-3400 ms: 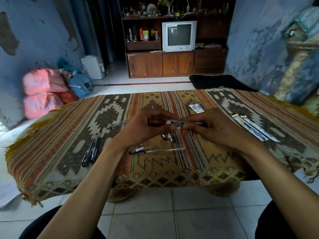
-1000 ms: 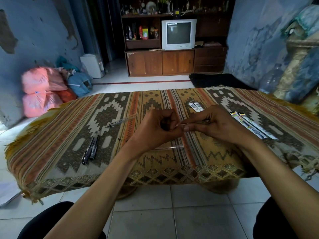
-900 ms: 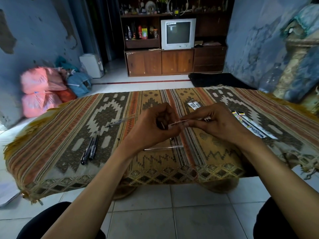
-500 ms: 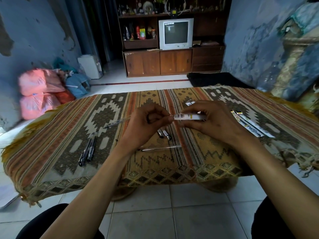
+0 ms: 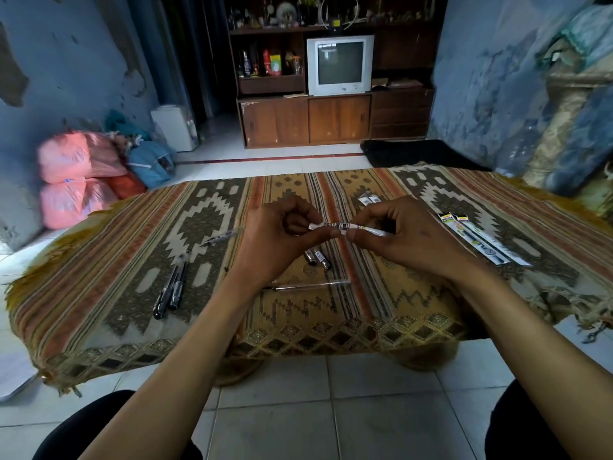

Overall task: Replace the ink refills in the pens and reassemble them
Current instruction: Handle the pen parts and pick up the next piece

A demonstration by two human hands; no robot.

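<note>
Above the middle of the patterned tablecloth, both hands hold a slim refill packet with a barcode, lying level. My left hand pinches its left end. My right hand grips its right part, where a thin white tip sticks out. Below the hands lie two small dark pen parts and a clear pen barrel. Two black pens lie at the left, and a clear pen lies beyond them.
Packaged refills lie at the right on the cloth, and torn white wrappers sit beyond my hands. Pink and blue bags are stacked against the left wall. A cabinet with a TV stands at the back.
The thin item held before has given way to a barcoded refill packet stretched between both hands. The hands have risen slightly, uncovering the small pen parts on the cloth.
</note>
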